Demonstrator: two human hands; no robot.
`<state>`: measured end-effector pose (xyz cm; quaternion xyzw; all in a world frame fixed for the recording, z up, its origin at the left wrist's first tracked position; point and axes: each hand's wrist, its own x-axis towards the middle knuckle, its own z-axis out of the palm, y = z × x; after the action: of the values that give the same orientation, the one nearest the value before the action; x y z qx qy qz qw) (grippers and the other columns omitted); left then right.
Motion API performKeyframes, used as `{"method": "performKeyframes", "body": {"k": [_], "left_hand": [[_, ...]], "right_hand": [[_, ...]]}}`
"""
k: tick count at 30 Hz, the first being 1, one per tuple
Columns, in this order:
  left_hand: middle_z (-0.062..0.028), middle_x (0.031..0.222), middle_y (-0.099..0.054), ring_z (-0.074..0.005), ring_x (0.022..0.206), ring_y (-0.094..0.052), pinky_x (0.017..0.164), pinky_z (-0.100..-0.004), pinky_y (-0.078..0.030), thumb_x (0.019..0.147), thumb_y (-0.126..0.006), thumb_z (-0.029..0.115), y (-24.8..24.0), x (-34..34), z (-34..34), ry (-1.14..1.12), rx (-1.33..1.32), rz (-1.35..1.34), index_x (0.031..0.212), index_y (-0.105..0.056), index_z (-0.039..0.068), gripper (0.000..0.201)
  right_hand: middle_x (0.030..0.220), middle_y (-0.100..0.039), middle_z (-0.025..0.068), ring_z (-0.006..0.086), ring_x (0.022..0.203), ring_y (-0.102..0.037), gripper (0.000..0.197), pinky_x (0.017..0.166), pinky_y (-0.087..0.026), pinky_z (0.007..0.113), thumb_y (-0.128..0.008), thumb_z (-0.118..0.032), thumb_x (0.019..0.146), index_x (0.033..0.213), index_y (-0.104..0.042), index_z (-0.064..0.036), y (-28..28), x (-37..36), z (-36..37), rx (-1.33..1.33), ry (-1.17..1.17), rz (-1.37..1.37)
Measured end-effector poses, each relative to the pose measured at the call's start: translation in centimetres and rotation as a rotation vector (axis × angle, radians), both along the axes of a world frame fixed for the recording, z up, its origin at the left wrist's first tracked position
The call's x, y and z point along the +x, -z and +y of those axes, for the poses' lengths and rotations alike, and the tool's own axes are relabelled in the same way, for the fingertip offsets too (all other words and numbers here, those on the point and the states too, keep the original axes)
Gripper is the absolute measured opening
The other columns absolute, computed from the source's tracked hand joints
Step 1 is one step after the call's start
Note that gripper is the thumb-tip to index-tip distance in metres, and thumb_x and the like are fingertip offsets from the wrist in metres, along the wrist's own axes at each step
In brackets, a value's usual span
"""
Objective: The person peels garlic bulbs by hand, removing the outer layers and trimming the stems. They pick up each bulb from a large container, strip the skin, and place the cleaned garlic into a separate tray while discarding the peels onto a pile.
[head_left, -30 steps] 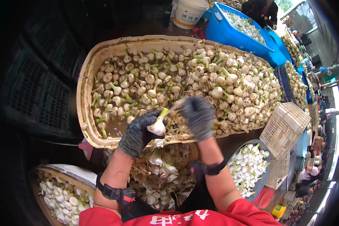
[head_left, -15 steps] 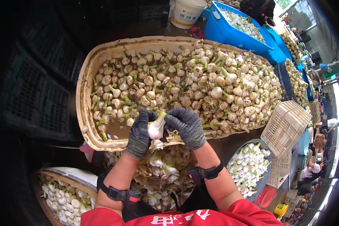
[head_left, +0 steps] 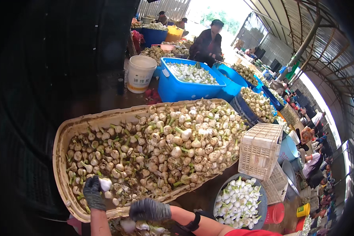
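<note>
My left hand (head_left: 93,193), in a dark grey knit glove, is closed on a white garlic bulb (head_left: 105,184) at the near left of the long beige tub (head_left: 63,185). Unpeeled garlic bulbs (head_left: 200,137) with brown, dirty skins and cut green stems fill the tub, heaped higher on its right. My right hand (head_left: 150,209), gloved alike, hangs over the tub's near rim. Its fingers are blurred and turned down, so whether they hold anything is unclear. Beneath it, pale loose skins and a blurred whitish piece (head_left: 128,225) show at the lower edge.
At my right stands a grey basin (head_left: 263,196) of clean white garlic, beside stacked beige crates (head_left: 259,151) and a red bucket (head_left: 275,213). Beyond the tub are a white bucket (head_left: 141,74) and a blue tub (head_left: 190,90) of garlic. A person (head_left: 209,43) sits behind it.
My hands have parted: the left has gone left with the white bulb, while the right has dropped toward the near rim. The view has tilted up, showing more of the shed.
</note>
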<state>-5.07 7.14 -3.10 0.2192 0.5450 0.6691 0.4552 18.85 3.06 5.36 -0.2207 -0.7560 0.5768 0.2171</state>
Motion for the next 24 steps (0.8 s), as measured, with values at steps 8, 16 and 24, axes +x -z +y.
{"method": "performKeyframes", "body": {"k": [8,16,24], "left_hand": [[-0.0067,0.074,-0.064,-0.0126,0.062,-0.060,0.057,-0.0263,-0.051,0.075,-0.067,0.001,-7.7,6.5,-3.4,0.451,-0.120,0.095,0.086,-0.066,-0.005,0.012],[-0.0068,0.073,-0.064,-0.0115,0.063,-0.059,0.060,-0.0253,-0.047,0.078,-0.063,0.003,-7.9,8.3,-3.7,0.456,-0.023,0.542,0.086,-0.065,-0.003,0.010],[-0.0069,0.075,-0.063,-0.0128,0.063,-0.059,0.056,-0.0244,-0.049,0.080,-0.062,0.006,-8.4,5.4,-3.8,0.324,-0.145,-0.140,0.089,-0.063,0.000,0.011]], "right_hand": [[0.098,-0.062,0.0069,0.0141,0.084,-0.058,0.062,0.076,-0.048,0.031,-0.074,-0.037,0.074,0.121,-0.050,-0.0048,2.4,-0.6,2.6,-0.372,0.535,-0.134],[0.087,-0.056,0.0116,0.0312,0.081,-0.056,0.037,0.070,-0.046,0.037,-0.076,-0.020,0.067,0.098,-0.061,-0.0085,-0.3,-0.6,2.3,0.417,0.754,-0.253],[0.084,-0.060,0.0074,0.0223,0.071,-0.058,0.022,0.065,-0.048,0.031,-0.075,-0.006,0.067,0.083,-0.059,-0.0074,-1.0,-1.2,1.0,0.439,0.831,-0.008]]}}
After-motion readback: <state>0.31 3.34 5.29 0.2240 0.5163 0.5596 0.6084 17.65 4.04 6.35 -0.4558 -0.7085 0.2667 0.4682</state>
